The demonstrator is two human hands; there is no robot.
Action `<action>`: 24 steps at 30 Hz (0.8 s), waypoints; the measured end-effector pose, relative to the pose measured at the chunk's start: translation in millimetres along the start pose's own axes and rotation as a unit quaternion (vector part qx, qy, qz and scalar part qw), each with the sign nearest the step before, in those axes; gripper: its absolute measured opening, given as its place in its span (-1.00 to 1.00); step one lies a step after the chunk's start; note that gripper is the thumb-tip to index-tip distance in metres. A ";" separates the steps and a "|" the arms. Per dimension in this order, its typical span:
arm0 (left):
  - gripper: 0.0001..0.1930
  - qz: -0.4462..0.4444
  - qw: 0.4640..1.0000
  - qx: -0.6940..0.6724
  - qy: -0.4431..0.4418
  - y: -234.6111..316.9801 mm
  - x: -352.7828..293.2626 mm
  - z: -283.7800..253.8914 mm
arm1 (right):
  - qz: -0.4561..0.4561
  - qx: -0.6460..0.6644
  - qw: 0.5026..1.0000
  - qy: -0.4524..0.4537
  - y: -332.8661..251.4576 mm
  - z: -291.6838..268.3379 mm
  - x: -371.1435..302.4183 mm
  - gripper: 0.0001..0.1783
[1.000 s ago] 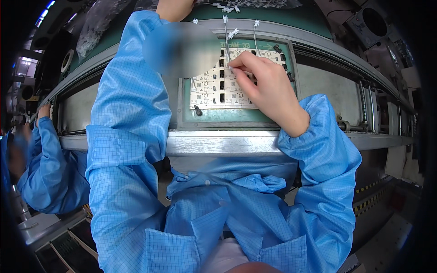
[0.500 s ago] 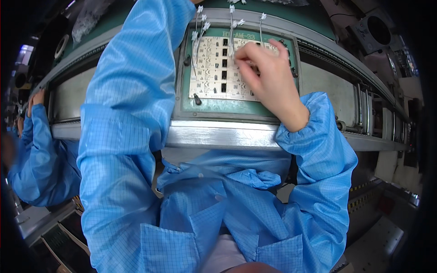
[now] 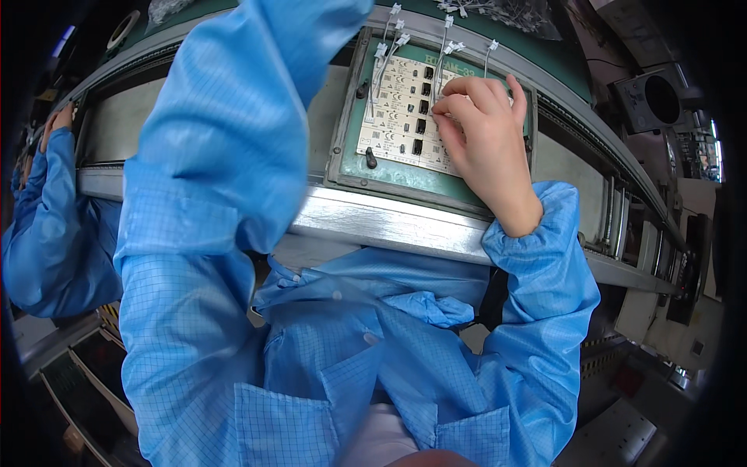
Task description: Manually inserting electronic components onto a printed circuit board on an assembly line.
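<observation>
My right hand (image 3: pixel 490 128) is over a panel of white circuit boards (image 3: pixel 393 117), with thumb and forefinger pinched together at its middle. A thin wire with a white connector (image 3: pixel 448 22) runs down close to those fingertips, but what they grip, if anything, is too small to make out. Black components line the panel, which lies in a green fixture plate (image 3: pixel 412 173) with a grey frame. More wires with white connectors (image 3: pixel 380 50) stand up along the panel's left side. My left sleeve (image 3: pixel 226 132) reaches past the top edge of the picture, and the hand is out of sight.
The fixture sits on a conveyor with a metal front rail (image 3: pixel 389 222). Beyond it, a clear bag and loose white connectors (image 3: pixel 506 12) lie on a green surface. A boxy device with a round dark front (image 3: pixel 652 100) stands at right. Another person's blue sleeve (image 3: pixel 58 226) is at left.
The view has shifted, so the fixture appears farther right. My left arm has reached farther out and its hand has left the picture. My right hand stays over the panel, fingertips pinched.
</observation>
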State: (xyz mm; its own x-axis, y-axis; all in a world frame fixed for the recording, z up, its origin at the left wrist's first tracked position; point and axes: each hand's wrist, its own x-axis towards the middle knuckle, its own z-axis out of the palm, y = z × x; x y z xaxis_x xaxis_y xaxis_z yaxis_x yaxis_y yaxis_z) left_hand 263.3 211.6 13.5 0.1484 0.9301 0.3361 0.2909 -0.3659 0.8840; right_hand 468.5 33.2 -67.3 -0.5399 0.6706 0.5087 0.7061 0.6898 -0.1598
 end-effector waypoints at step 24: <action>-0.90 0.174 0.889 0.423 -0.030 9.4 -242.8 -4.0 | -0.019 -0.059 0.995 0.078 129.1 57.4 152.7 -0.80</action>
State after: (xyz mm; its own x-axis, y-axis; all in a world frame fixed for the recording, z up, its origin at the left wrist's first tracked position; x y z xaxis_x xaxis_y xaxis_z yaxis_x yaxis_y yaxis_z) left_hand 226.2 -17.5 -58.6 0.4112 0.7622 0.5000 0.8207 -0.5482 0.1607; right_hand 450.9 240.4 -58.8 -0.4963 0.5877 0.6390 0.7400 0.6712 -0.0426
